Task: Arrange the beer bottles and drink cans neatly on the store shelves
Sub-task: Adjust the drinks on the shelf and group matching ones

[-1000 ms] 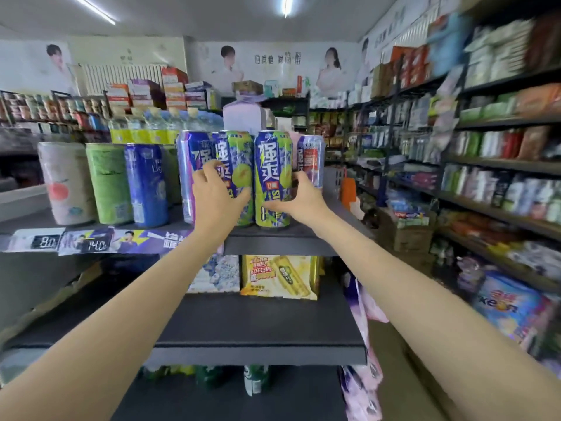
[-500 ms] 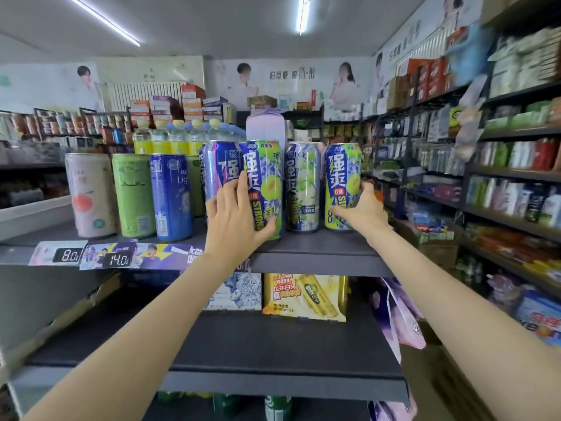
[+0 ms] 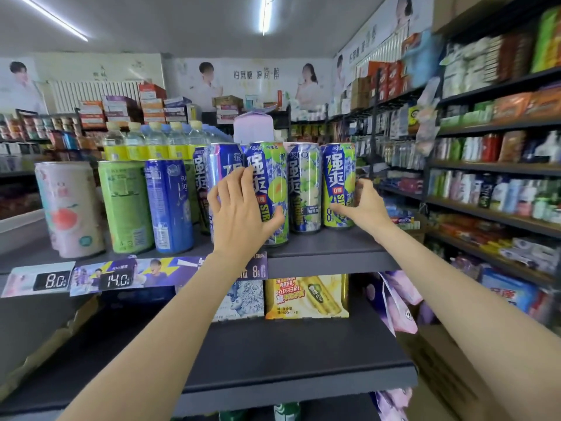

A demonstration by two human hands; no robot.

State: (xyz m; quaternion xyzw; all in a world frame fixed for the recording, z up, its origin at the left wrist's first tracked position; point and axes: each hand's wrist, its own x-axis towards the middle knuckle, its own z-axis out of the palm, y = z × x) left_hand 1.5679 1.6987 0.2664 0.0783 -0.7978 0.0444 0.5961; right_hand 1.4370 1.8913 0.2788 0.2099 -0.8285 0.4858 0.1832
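Several tall RIO cans stand in a row on the top shelf (image 3: 334,262). My left hand (image 3: 243,214) lies with spread fingers on the fronts of a blue-purple can (image 3: 224,165) and a green-and-blue can (image 3: 268,165), thumb across the latter. A paler green can (image 3: 305,189) stands to their right. My right hand (image 3: 362,205) grips the rightmost green-and-blue can (image 3: 338,174), which stands near the shelf's right end, thumb on its front and fingers round its right side.
A pink can (image 3: 69,208), a green can (image 3: 124,205) and a blue can (image 3: 168,205) stand further left, with water bottles (image 3: 151,141) behind. Beer multipacks (image 3: 306,296) sit on the shelf below. Pink bags (image 3: 397,302) hang at the shelf end; stocked aisle shelves (image 3: 501,165) run along the right.
My left hand has loosened from gripping the green-and-blue can to spread fingers on two cans. My right hand has carried its can to the right end of the row.
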